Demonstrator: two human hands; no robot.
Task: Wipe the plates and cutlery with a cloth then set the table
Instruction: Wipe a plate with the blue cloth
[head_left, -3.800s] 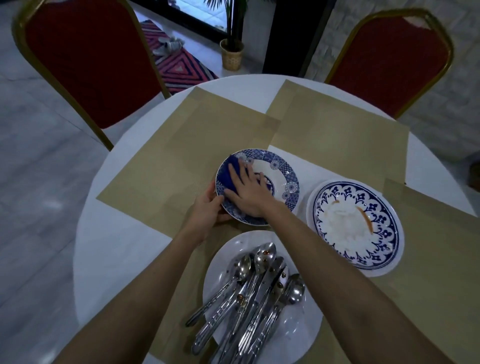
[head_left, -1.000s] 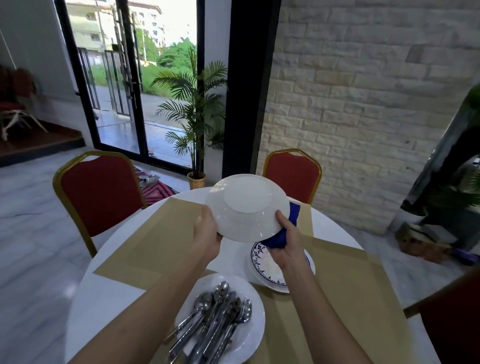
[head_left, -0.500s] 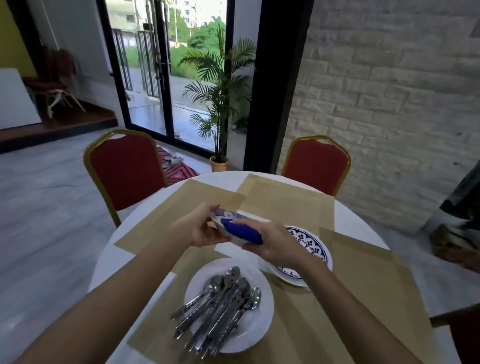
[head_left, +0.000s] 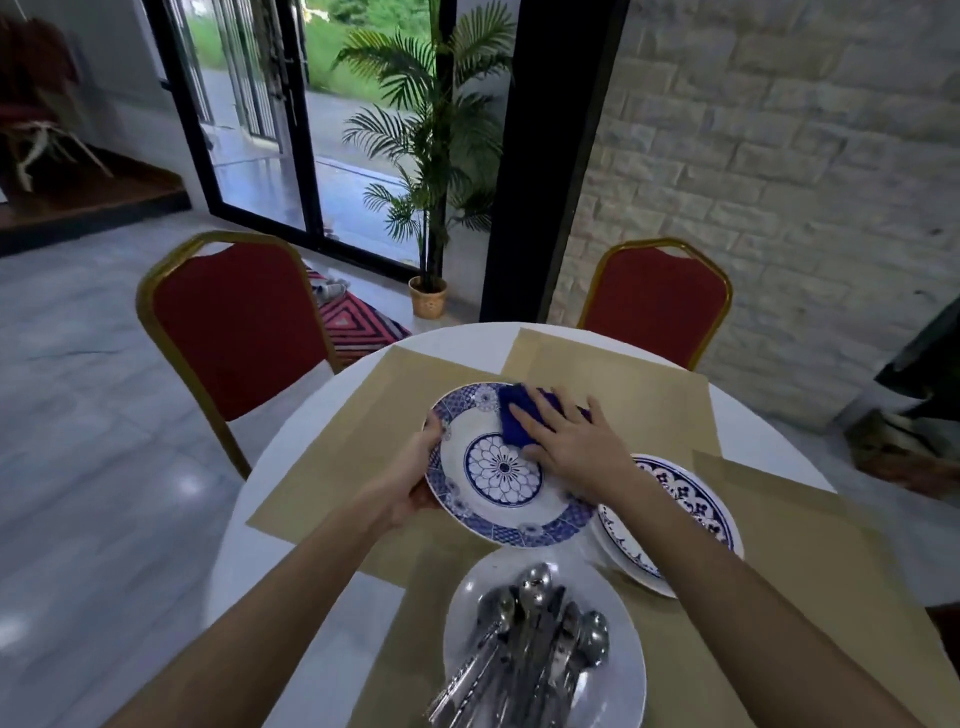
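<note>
Centrally, the left hand grips the left rim of a blue-patterned plate over the desk, while the right hand, fingers flat, presses a blue cloth on its upper-right rim, the plate's middle lying just lower left of that hand.

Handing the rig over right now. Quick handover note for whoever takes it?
Left hand has its grip on the floral plate at the left rim. Right hand lies flat, pressing the blue cloth on that plate.
Second patterned plate sits to the right; cutlery is piled on the white plate.
Done: nothing set out yet; wiping underway.
Left: finish this plate, wipe the rest, lay places on the placemats.
</note>
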